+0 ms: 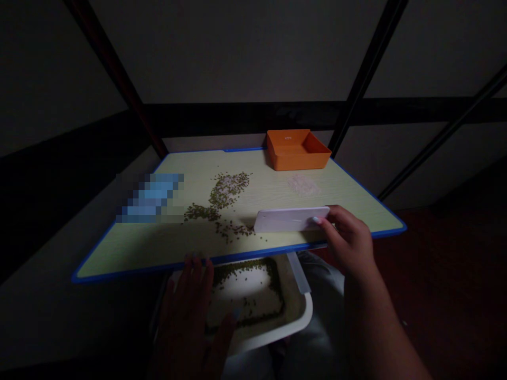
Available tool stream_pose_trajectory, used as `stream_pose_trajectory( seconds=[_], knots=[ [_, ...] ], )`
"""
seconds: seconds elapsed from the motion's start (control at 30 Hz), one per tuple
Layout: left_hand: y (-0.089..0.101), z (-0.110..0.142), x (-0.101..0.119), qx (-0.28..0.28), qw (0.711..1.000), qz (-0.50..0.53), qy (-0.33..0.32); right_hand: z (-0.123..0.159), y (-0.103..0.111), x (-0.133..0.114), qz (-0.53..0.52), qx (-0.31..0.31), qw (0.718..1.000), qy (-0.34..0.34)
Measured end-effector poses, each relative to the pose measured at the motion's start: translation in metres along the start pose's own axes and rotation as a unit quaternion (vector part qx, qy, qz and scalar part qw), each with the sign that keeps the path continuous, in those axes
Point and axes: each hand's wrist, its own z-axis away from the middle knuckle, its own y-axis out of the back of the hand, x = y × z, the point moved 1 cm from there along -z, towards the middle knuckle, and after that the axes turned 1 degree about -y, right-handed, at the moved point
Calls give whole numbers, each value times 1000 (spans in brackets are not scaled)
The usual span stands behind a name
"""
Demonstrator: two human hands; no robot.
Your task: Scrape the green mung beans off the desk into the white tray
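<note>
Closest to us, the left hand (186, 311) is open and empty, fingers spread, over the left side of a white plastic basin (291, 330) lined with mung beans (247, 316); up on the blue-edged tabletop (99, 261), the right hand (348, 237) is pinching a white scraper (291, 219), arm reaching forward; that scraper lies flat, just beside the scattered beans (227, 190); an orange tray (297, 153) sits at the far edge.
</note>
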Motion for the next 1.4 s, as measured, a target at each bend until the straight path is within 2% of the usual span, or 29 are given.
stream_pose_trajectory(
  seconds=[0.97, 1.3, 1.4],
  knots=[
    [-1, -3, 1, 4, 1000, 12, -6, 0, -9, -7, 9, -22, 1000, 5],
    [-1, -3, 1, 11, 1000, 8, -5, 2, -4, -3, -14, -19, 1000, 1],
    [-1, -1, -1, -5, 1000, 3, -3, 2, -2, -3, -21, -15, 1000, 3]
  ],
)
